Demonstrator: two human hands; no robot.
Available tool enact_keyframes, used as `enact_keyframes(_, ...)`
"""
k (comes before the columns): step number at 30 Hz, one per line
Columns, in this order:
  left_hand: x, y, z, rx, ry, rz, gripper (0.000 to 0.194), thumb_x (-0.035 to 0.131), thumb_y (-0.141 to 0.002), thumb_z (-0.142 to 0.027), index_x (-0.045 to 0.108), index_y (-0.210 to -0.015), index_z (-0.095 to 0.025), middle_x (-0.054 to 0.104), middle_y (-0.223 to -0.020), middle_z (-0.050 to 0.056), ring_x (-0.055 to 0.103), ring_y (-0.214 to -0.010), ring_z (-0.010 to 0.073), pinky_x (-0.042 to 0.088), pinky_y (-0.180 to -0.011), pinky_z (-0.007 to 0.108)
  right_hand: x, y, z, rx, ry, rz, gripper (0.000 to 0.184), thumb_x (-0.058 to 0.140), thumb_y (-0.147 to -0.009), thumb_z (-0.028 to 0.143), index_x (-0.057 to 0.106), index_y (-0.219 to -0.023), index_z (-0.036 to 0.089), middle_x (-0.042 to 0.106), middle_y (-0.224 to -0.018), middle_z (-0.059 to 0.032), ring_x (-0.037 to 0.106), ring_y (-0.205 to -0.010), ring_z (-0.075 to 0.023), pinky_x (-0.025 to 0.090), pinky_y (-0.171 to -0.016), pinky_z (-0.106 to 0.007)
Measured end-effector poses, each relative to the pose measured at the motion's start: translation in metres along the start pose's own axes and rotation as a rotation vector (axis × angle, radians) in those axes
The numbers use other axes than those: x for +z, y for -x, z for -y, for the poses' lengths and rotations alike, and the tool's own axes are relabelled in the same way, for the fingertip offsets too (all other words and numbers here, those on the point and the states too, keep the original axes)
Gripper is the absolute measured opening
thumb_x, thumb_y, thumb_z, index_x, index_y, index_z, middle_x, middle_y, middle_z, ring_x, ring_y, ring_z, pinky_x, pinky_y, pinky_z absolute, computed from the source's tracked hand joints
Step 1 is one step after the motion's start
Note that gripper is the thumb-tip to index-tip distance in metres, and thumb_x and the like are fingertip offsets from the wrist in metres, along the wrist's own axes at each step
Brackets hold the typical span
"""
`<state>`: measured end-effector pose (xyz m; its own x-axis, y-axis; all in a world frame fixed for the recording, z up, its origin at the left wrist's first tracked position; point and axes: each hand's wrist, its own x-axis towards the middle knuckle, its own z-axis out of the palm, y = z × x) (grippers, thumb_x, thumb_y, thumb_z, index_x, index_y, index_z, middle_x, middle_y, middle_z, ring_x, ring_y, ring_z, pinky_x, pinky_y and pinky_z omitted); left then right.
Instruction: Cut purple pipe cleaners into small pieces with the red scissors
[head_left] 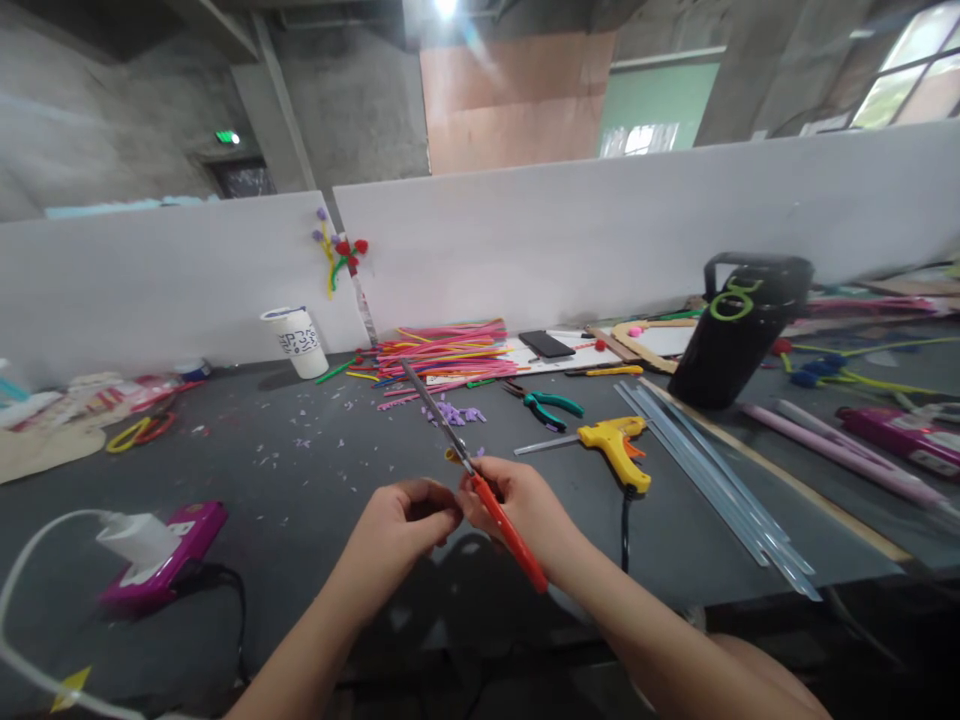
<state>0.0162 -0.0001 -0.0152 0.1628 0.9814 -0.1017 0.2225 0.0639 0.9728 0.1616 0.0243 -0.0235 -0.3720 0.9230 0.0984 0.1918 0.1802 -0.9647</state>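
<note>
Scissors [511, 535] with red handles lie across my right hand [525, 500], whose fingers are wrapped round them. Their metal blades look closed and point up and away to the left. Close to the blade pivot is a small yellow-brown piece [451, 455], too small to name. My left hand [409, 520] is beside the right one, fingertips pinched together and nearly touching it; whatever is between them is hidden. Beyond the blades sits a small heap of purple bits [457, 412]. Behind that lies a pile of pink, red and yellow pipe cleaners [442, 350].
On the right are a yellow glue gun [619, 450], clear glue sticks [720, 480], green-handled pliers [551, 405] and a tall black bottle [739, 330]. To the left stand a white cup [296, 343] and a purple power strip [176, 560] with cables. A white partition [600, 240] closes the back.
</note>
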Motion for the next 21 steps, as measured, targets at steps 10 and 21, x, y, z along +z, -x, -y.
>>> enact_keyframes(10, -0.004, 0.008, -0.009, 0.123, 0.498, -0.278, 0.009, 0.063, -0.066, -0.021, 0.057, -0.07, -0.016, 0.06, -0.061, -0.001, 0.051, -0.055, 0.009, 0.039, -0.053, 0.02, -0.006, 0.015, 0.007, -0.157, 0.527, -0.05, 0.03, 0.055, -0.07, 0.047, 0.048, -0.08, 0.02, 0.053, -0.061, 0.0027, 0.045, -0.053, -0.0116, 0.029, -0.049, -0.02)
enact_keyframes(21, -0.01, 0.015, -0.014, 0.277, 0.529, -0.412, 0.003, 0.062, -0.067, -0.017, 0.062, -0.07, -0.015, 0.056, -0.061, -0.003, 0.048, -0.055, 0.0067, 0.039, -0.054, 0.018, -0.001, 0.027, -0.002, -0.236, 0.915, -0.118, 0.047, 0.042, -0.071, 0.063, 0.051, -0.081, 0.018, 0.059, -0.062, -0.003, 0.055, -0.057, -0.0187, 0.028, -0.05, -0.024)
